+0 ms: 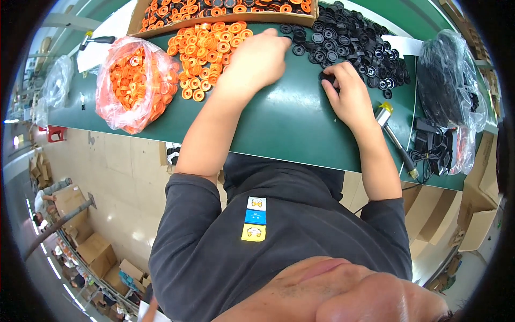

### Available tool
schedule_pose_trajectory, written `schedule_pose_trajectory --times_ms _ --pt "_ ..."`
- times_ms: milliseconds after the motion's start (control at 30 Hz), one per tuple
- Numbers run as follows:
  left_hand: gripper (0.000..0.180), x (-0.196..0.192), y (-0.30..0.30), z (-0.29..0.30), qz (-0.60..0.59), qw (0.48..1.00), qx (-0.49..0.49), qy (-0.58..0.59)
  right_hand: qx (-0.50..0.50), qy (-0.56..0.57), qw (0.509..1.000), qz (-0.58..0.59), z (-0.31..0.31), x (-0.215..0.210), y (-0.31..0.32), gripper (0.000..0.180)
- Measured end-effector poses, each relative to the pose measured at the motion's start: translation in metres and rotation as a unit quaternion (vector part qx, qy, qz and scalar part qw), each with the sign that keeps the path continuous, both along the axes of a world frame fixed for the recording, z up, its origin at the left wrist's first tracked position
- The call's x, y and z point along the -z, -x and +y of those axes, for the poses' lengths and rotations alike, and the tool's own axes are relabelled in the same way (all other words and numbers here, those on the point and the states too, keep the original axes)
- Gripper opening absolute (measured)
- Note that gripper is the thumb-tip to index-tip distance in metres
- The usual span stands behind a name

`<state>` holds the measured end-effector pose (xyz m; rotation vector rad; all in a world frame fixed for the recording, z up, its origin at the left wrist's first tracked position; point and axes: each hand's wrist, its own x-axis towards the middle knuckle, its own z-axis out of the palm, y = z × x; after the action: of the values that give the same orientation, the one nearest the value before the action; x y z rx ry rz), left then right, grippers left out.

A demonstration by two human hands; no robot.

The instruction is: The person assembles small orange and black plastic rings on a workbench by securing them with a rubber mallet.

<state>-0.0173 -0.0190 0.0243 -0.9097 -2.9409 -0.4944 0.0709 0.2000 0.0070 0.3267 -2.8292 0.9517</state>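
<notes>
Left of the green bench (pixel 279 121) middle, small orange plastic rings (pixel 206 45) lie heaped. The left hand (pixel 257 59) rests curled, fingertips touching small black plastic rings (pixel 348 40) heaped right; the right hand (pixel 348 94) pinches one black ring (pixel 326 78). These look light, stiff, slick: best gripped by the rim.

A: Single view, head-worn fisheye, left of a pair. Where does it look?

B: Steeply down and forward, over the wearer's chin and dark shirt onto the green counter (pixel 279 123).

A: How near?

B: Close. The counter fills the upper half; both forearms rise from the middle of the frame to the hands, left hand (pixel 257 61) and right hand (pixel 348 94).

A: Distortion?

B: Strong. The counter edge bows, a black rim rings the picture, and the floor with cartons (pixel 102 252) shows at lower left.

A: Overlap with another view?

B: Only one view here.
</notes>
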Motion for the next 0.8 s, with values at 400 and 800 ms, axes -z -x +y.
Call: schedule_pose_trajectory --times_ms 400,800 --pt "0.015 0.027 0.004 0.041 -0.329 0.802 0.127 -0.482 0.028 0.004 0.995 0.100 0.009 0.012 0.006 0.020" --pt "0.021 0.004 -0.004 0.043 -0.152 0.959 0.006 -0.237 0.060 0.061 0.991 0.103 0.007 0.011 0.005 0.018"
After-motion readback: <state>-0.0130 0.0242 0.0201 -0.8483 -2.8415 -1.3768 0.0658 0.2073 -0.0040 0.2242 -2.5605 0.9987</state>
